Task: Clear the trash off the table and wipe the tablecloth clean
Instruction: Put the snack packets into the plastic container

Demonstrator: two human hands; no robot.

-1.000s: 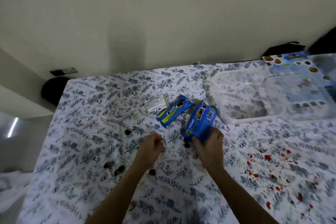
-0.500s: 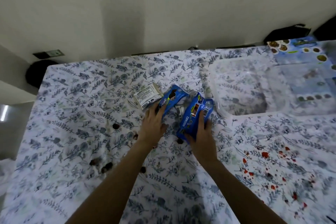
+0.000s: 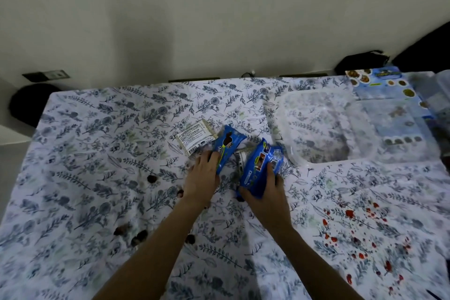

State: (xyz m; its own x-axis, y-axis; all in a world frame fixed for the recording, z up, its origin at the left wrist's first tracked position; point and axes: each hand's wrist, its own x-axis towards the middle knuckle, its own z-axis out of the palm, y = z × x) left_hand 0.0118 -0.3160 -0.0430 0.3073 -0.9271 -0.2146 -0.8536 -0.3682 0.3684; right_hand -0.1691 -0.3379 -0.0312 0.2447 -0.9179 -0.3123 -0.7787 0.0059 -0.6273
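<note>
Tablecloth with a blue leaf print covers the whole table, which sits against a plain pale wall, with dark crumbs scattered over the left half. Mid-table there's a white wrapper, then a blue wrapper with the left hand on its near end, fingers close together, can't tell if they pinch it. Next over, the right hand has fingers and thumb curled round a second blue packet, a clear plastic tray sits just beside it, and red spots stain the near right.
</note>
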